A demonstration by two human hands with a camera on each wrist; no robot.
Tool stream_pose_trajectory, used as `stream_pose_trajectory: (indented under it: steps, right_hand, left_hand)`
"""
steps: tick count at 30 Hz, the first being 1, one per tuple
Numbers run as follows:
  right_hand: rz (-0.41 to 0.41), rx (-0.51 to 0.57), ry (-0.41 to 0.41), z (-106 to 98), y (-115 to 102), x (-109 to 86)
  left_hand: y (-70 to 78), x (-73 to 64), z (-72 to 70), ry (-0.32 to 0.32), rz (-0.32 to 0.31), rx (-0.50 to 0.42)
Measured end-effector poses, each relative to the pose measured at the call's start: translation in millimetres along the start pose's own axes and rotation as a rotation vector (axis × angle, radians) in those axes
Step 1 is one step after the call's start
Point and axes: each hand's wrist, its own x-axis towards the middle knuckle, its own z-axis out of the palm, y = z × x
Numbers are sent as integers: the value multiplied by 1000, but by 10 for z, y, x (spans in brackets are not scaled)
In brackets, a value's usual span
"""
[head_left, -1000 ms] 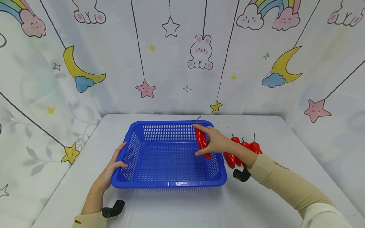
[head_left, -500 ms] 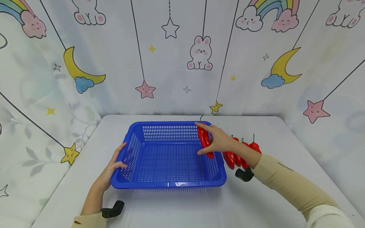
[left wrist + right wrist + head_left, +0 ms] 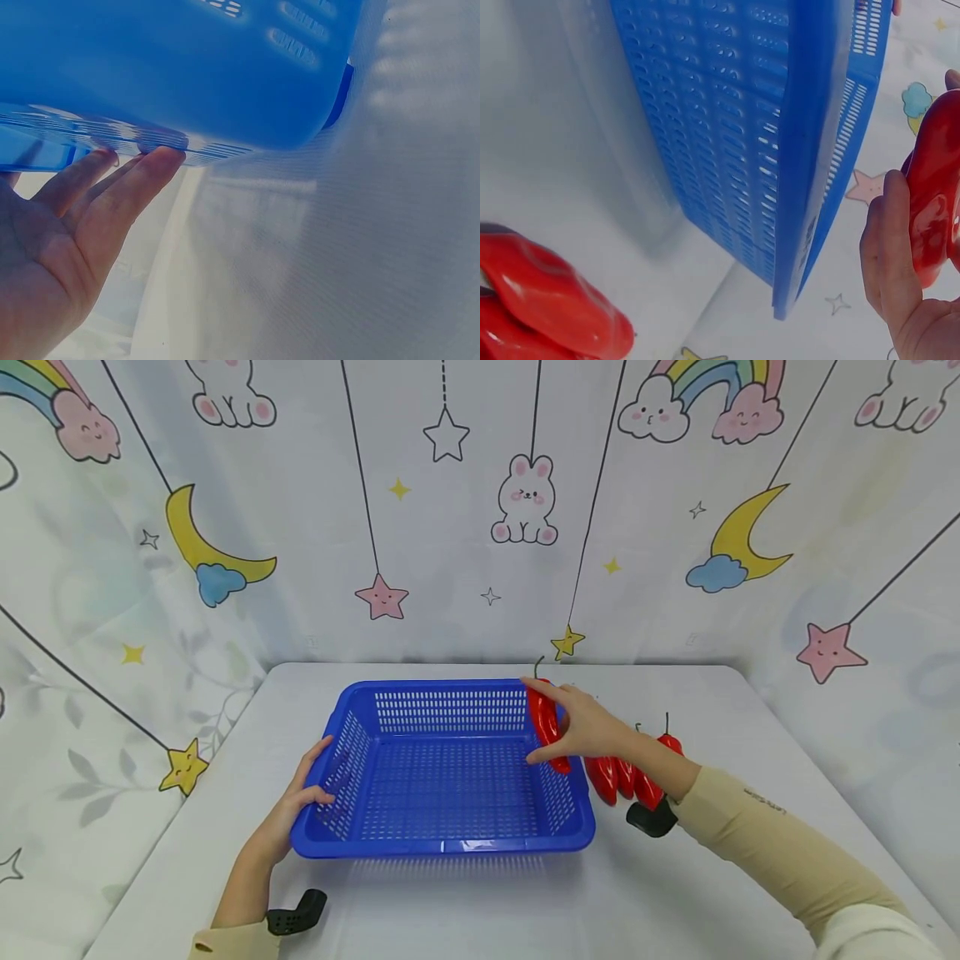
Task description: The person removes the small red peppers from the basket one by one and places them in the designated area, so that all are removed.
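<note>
A blue plastic basket with slotted walls sits on the white table. My left hand grips its left rim; the left wrist view shows fingers against the basket's outside. Above the right end of the basket, my right hand holds a long red chili pepper between thumb and fingers, its stem pointing up. The right wrist view shows this pepper near the palm, partly cut off by the frame edge. Several more red chili peppers lie right of the basket, partly hidden under my right forearm.
The white table extends in front of the basket and to both sides. A printed curtain with moons, stars and rabbits hangs behind it. Black wrist devices sit at both wrists.
My right hand has shifted a little to the right and slightly up with the chili pepper, towards the basket's right rim. The left hand and the basket stay in place.
</note>
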Motion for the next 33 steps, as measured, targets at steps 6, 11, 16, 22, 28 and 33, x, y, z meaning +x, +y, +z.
stream_pose_trajectory:
  steps: [6,11,16,22,28,33]
  right_hand:
    - [0,-5,9,-55,20,-26]
    - [23,-19,32,-111,36,-62]
    - [30,-33,51,-180,47,-103]
    - [52,-47,65,-244,99,-166]
    - [62,-67,83,-302,149,-228]
    - [72,-79,100,-350,192,-259]
  left_hand:
    - [8,-1,-4,-1,1,-6]
    - [15,-2,-4,-2,1,-7]
    - [10,-6,-3,0,-7,-2]
    - [24,-5,-2,-4,-4,-6]
    - [23,6,-8,-5,-6,-8]
    - [19,9,-6,-2,-6,-7]
